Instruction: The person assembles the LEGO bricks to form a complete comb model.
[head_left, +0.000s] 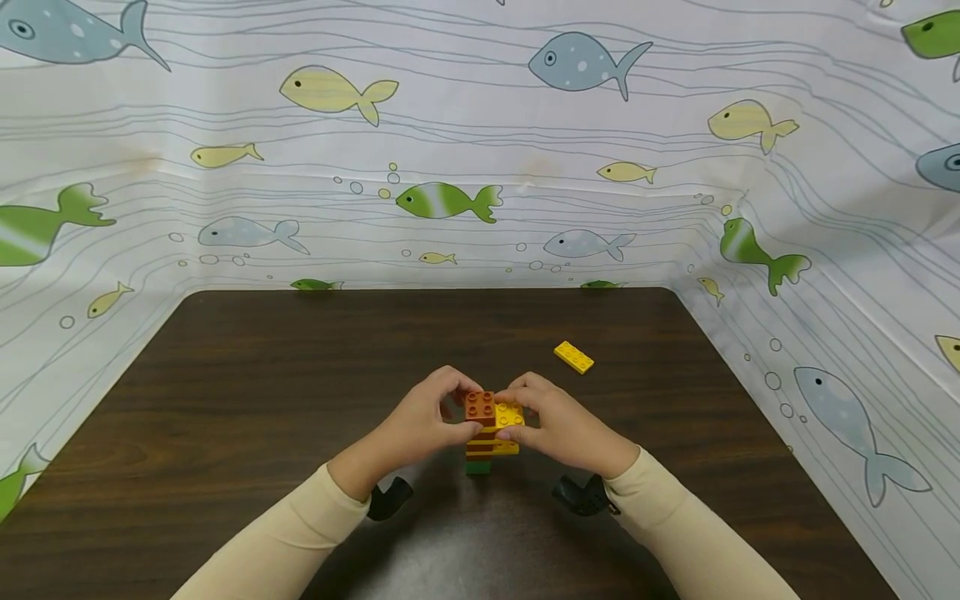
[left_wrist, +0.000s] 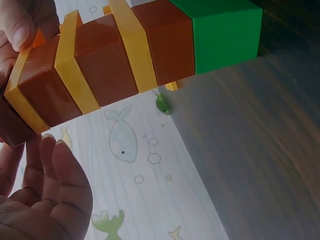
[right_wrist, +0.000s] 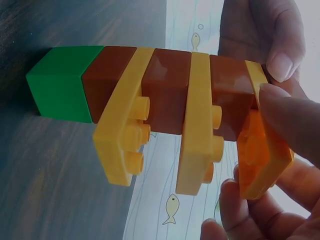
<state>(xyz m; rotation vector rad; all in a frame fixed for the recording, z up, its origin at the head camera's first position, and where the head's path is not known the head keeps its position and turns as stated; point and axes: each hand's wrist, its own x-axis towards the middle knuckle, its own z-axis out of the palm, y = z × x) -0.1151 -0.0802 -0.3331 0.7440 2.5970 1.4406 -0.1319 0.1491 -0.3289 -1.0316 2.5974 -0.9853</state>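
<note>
A tower of toy building bricks stands on the table, with a green brick (right_wrist: pixel 62 82) at its base. Above it brown bricks (left_wrist: pixel 107 60) alternate with yellow plates (right_wrist: pixel 192 150), which jut out to the right with studs showing. My left hand (head_left: pixel 427 412) grips the top brown brick (head_left: pixel 480 406), thumb in front and fingers behind. With thumb and fingers my right hand (head_left: pixel 566 423) pinches the uppermost yellow plate (right_wrist: pixel 270 165) by its jutting end. In the right wrist view, light shines orange through that plate.
Farther back on the dark wooden table (head_left: pixel 300 350), right of the tower, lies a loose yellow plate (head_left: pixel 573 357). A fish-printed curtain (head_left: pixel 480 142) closes off the back and both sides. Dark wrist mounts (head_left: pixel 581 496) hang beneath the cream sleeves.
</note>
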